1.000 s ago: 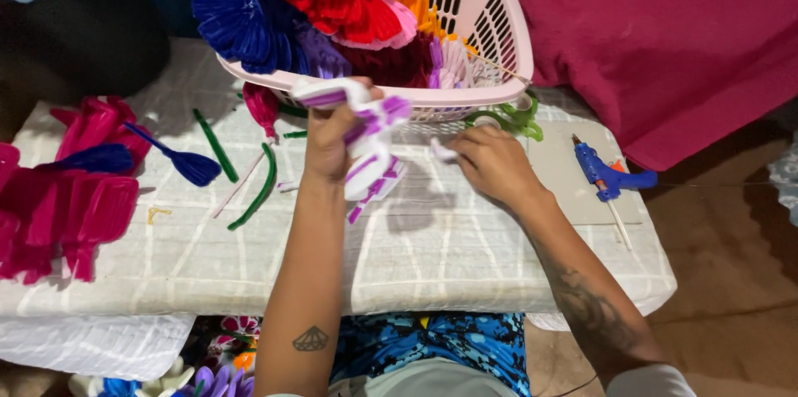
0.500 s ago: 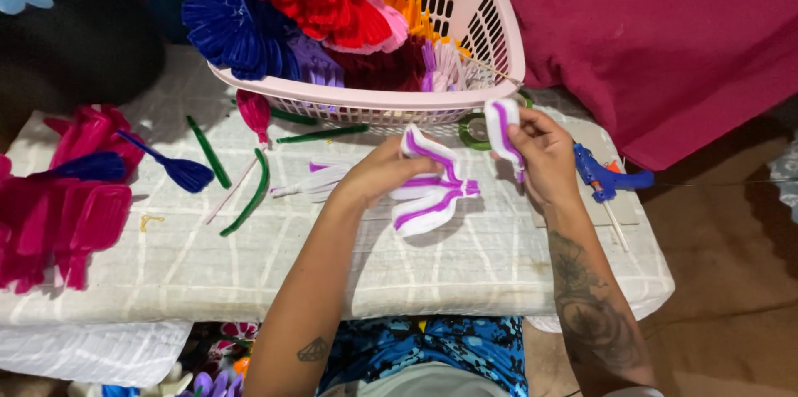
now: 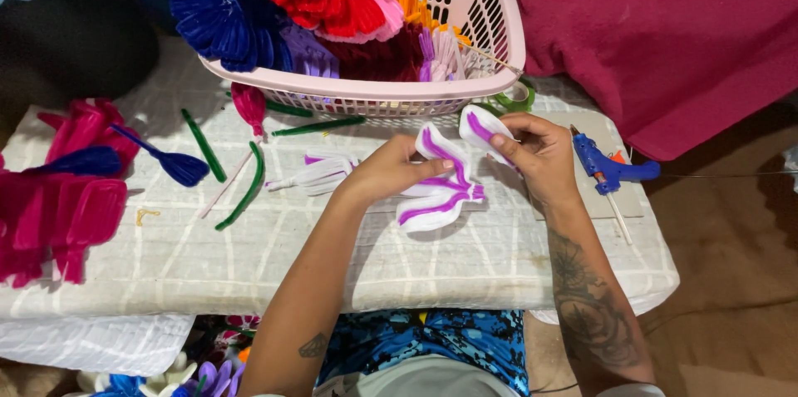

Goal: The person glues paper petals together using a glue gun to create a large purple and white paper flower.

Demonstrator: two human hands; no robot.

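Fingers of the left hand [image 3: 391, 172] are closed on a white-and-purple pipe-cleaner flower [image 3: 436, 189] above the tabletop [image 3: 249, 264], a loose petal [image 3: 482, 127] is pinched by the right hand [image 3: 536, 152], and several petals appear joined, this one judged unattached.

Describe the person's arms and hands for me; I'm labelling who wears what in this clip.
Both arms are bare, with no sleeves, gloves or watch showing. The right forearm carries a large dark tattoo running from wrist toward elbow. The left arm has a small dark tattoo near the elbow. Left hand and right hand show no rings that I can make out.
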